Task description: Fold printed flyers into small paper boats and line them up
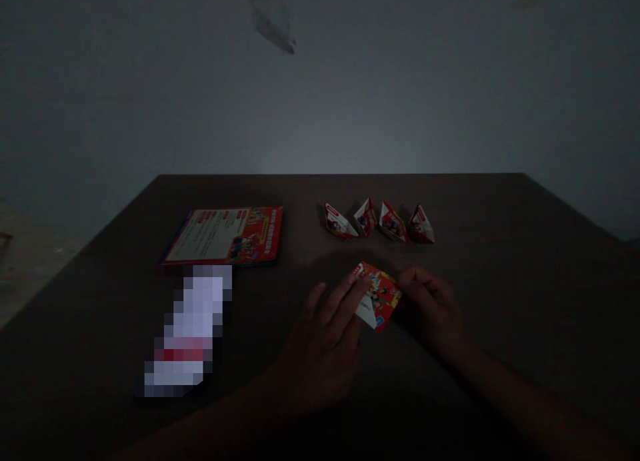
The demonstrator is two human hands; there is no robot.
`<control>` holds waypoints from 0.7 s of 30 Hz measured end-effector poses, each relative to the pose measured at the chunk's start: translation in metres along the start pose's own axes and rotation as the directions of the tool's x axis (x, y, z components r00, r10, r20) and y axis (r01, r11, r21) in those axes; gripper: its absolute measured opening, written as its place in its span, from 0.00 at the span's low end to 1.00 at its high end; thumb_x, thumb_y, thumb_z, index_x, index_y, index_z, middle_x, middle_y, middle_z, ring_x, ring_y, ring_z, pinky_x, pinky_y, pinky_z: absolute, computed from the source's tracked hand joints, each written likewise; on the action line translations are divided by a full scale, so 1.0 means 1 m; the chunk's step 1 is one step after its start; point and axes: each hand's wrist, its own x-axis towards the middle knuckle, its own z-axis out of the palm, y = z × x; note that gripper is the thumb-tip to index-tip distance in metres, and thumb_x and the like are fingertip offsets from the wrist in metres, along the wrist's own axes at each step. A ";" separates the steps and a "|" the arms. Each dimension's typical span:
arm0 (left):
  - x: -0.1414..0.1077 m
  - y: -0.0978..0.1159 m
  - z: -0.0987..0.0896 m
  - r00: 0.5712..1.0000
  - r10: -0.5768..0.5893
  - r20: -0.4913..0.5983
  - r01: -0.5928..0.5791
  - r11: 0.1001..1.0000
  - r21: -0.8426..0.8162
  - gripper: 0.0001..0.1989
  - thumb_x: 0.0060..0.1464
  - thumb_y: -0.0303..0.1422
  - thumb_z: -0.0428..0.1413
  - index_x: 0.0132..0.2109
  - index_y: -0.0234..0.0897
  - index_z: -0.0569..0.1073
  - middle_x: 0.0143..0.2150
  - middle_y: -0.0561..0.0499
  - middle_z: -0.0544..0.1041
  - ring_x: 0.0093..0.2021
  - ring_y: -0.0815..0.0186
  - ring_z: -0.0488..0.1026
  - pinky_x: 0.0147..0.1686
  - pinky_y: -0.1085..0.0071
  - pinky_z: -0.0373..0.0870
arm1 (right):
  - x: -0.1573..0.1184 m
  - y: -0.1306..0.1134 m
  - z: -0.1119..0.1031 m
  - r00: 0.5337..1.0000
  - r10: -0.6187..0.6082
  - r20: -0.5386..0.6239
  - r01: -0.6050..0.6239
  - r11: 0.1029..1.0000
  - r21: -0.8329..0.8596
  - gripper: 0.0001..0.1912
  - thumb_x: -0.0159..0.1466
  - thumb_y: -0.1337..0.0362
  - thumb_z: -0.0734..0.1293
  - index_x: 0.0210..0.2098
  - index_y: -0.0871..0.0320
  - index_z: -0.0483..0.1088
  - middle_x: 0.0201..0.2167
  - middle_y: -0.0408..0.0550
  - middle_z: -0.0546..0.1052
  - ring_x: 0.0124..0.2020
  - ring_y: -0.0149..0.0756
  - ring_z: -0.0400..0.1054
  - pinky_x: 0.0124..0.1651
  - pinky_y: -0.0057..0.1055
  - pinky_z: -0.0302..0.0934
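A red, white and yellow printed sheet of paper (383,297), folded into a small square, is between my two hands, just above or on the dark table. My left hand (331,338) has its fingers over the paper's left side, and the thumb is hidden from view. With thumb and fingers together, my right hand (434,304) pinches the paper's right corner. Behind the hands several folded paper pieces (393,222) stand in a row, pointed at their tips and made of similar red and white print.
A stack of printed leaflets (210,236) lies at the left of the table (300,189). In front of it is a pixelated, pale, long object (193,321). A grey wall (400,101) rises behind, with a clear plastic bag or pouch (273,14) hanging at the top.
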 end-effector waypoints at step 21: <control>0.000 -0.006 -0.010 0.994 0.096 -0.053 -0.108 0.935 -0.337 0.11 0.53 0.24 0.51 0.45 0.31 0.68 0.63 0.33 0.56 0.63 0.51 0.54 0.57 0.57 0.59 | 0.001 -0.010 -0.002 0.978 0.007 0.207 -0.053 0.975 0.218 0.05 0.54 0.64 0.73 0.30 0.54 0.74 0.26 0.42 0.76 0.30 0.33 0.70 0.39 0.31 0.64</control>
